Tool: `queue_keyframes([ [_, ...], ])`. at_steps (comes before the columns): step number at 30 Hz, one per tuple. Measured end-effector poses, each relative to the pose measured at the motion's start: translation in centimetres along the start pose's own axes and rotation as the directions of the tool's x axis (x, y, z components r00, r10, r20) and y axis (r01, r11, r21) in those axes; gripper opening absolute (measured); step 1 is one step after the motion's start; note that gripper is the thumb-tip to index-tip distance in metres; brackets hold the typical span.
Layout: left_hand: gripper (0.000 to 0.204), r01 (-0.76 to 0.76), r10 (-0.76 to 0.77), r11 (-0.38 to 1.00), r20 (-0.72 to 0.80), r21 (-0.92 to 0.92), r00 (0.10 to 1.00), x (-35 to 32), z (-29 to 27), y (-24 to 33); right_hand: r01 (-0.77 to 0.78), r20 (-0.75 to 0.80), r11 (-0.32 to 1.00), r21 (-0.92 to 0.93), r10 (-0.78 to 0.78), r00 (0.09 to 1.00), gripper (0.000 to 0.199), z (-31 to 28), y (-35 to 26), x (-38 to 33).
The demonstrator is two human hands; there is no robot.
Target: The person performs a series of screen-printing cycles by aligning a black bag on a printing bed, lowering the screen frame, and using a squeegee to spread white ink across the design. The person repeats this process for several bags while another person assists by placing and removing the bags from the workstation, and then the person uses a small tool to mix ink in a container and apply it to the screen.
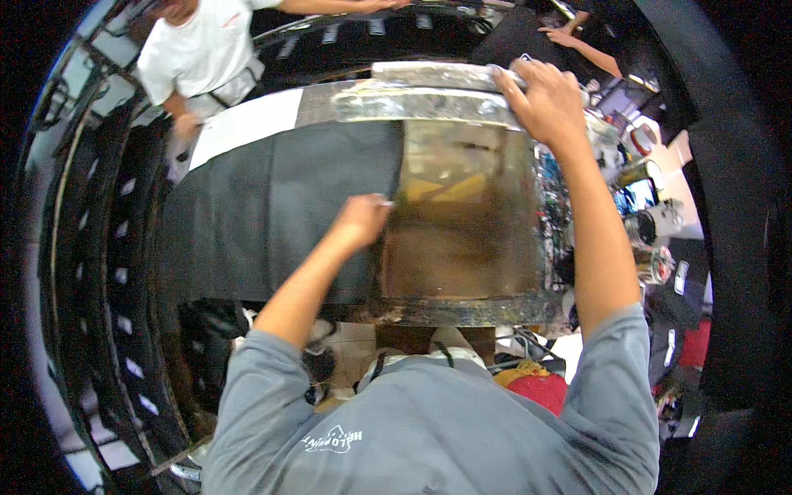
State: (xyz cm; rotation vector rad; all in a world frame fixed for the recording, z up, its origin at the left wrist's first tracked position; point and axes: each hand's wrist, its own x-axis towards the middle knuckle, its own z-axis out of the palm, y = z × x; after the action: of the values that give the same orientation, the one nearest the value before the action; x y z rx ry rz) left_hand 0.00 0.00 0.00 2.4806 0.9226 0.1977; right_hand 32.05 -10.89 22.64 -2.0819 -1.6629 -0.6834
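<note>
Cloth [239, 223]: black, spread flat, left of panel [462, 256]
Panel: brown, glossy, bordering cloth's right edge
Bar [437, 76]: smeared, beyond panel's far edge
Right hand [546, 103]: fingers bent around bar's right end, gripping
Left hand [361, 221]: blurred, fingers curled at cloth's right edge; can't tell if pinching anything

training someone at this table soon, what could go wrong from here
The left hand is at the edge of the black cloth, beside the brownish panel; a careless tug might crease or skew the cloth.
The right hand is on the end of the stained bar; if the bar shifted, fingers could get pinched.
Containers appear close beside the right forearm; a sideways swing might knock one over.
</note>
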Motion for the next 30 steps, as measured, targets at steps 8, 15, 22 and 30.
queue_keyframes([
  [8,0.082,-0.184,0.180,0.947,0.038,0.264,0.983,-5.5,12.3,6.8,0.009,-0.020,1.000,0.014,-0.009,1.000,0.072,1.1,1.9,-1.3],
  [15,0.090,-0.110,0.116,0.974,-0.021,0.196,0.993,-1.0,16.7,9.0,0.050,-0.018,0.997,0.054,-0.049,0.999,0.068,-0.1,2.5,2.5],
  [22,0.091,-0.006,0.020,0.983,-0.075,0.184,0.997,-1.0,17.3,9.9,-0.161,0.303,0.984,0.073,0.132,0.944,0.077,-2.6,2.2,6.3],
  [30,0.094,-0.054,0.064,0.981,-0.049,0.187,0.997,-0.3,17.3,9.6,-0.111,0.232,0.991,0.069,0.092,0.968,0.077,-2.1,2.2,5.3],
])
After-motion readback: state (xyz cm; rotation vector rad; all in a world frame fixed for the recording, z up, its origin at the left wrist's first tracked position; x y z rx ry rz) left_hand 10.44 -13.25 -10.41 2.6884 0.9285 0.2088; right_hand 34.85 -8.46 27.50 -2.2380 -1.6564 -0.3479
